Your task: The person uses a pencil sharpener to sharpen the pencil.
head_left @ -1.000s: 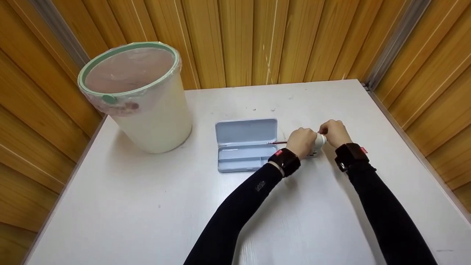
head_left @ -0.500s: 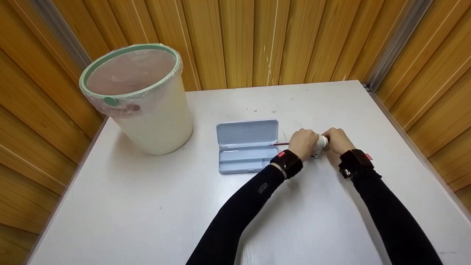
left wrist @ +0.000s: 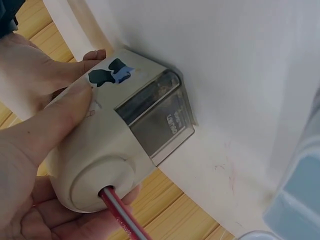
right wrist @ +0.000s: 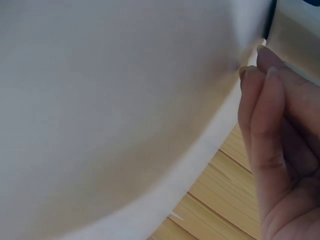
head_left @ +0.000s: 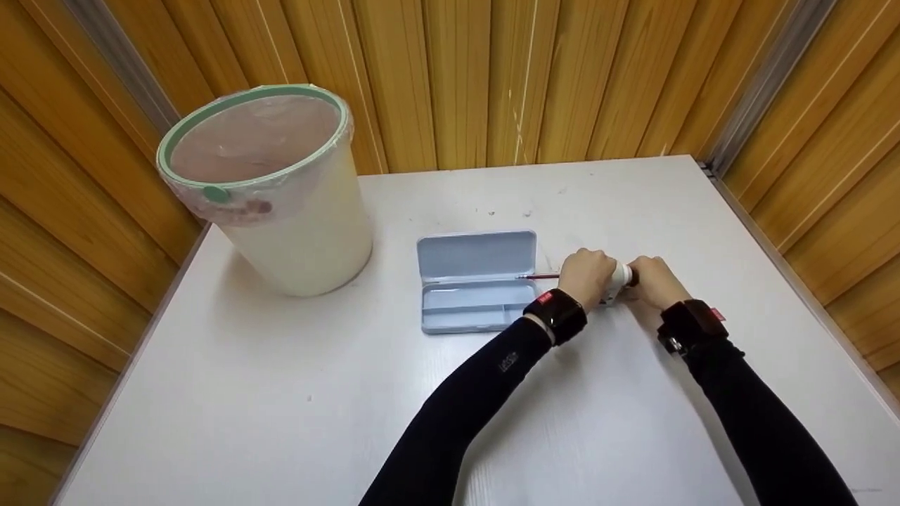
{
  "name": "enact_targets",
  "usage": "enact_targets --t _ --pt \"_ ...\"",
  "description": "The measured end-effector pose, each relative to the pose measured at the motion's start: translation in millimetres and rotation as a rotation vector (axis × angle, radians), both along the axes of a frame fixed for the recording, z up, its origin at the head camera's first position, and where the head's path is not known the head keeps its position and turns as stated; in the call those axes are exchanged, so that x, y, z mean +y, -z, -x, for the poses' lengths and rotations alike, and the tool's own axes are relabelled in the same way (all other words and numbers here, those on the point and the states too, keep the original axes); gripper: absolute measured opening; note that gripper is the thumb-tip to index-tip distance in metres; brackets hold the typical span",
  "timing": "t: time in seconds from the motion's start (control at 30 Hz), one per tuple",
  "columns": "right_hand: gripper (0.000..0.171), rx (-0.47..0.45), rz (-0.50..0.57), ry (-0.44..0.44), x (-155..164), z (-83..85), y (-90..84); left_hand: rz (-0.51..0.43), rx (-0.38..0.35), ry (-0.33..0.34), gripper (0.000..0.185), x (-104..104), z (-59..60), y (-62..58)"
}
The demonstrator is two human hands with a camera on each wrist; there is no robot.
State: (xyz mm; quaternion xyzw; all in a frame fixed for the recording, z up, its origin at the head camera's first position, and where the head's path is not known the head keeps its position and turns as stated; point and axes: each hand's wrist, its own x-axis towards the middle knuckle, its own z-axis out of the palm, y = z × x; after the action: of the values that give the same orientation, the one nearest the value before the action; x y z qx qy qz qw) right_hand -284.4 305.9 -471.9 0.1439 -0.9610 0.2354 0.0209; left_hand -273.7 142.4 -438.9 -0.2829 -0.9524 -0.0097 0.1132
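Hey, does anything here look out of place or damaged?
Dark specks mark the white tabletop behind the open pencil case, and faint reddish marks lie near the pencil sharpener, like stains or wear. A lined waste bin also stands on the tabletop, an unusual spot.

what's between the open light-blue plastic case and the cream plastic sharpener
In the head view, the slim red-and-grey pencil and the left hand, which grips the sharpener, lie between them.
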Motion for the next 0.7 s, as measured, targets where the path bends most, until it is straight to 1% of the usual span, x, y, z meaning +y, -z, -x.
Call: enact_targets --t 0.1,0.2,0.33,0.43,0.57,0.7 --pt "0.013 -0.046 0.011 -0.003 1 -7.3 -2.5 0.024 0.002 -0.013 0.013 1 -1.8 0.2" --pt "0.011 -0.091 0.023 -0.006 0 -14.7 -6.2 0.045 0.016 -0.021 0.015 2 -2.0 1.0" --pt "0.009 -0.119 0.025 -0.025 1 -24.8 -14.3 0.050 0.033 -0.019 0.018 3 -0.2 1.2" --pt "0.011 -0.107 0.024 -0.033 1 -32.8 -18.8 0.044 0.027 -0.019 0.018 3 0.1 0.8" --pt "0.013 -0.070 0.022 -0.038 0 -41.7 -23.9 0.045 0.000 -0.011 0.020 3 0.5 -0.7" --pt "0.012 -0.032 0.032 -0.027 -2 -48.4 -36.0 0.052 -0.016 0.001 0.021 2 1.4 -2.1"
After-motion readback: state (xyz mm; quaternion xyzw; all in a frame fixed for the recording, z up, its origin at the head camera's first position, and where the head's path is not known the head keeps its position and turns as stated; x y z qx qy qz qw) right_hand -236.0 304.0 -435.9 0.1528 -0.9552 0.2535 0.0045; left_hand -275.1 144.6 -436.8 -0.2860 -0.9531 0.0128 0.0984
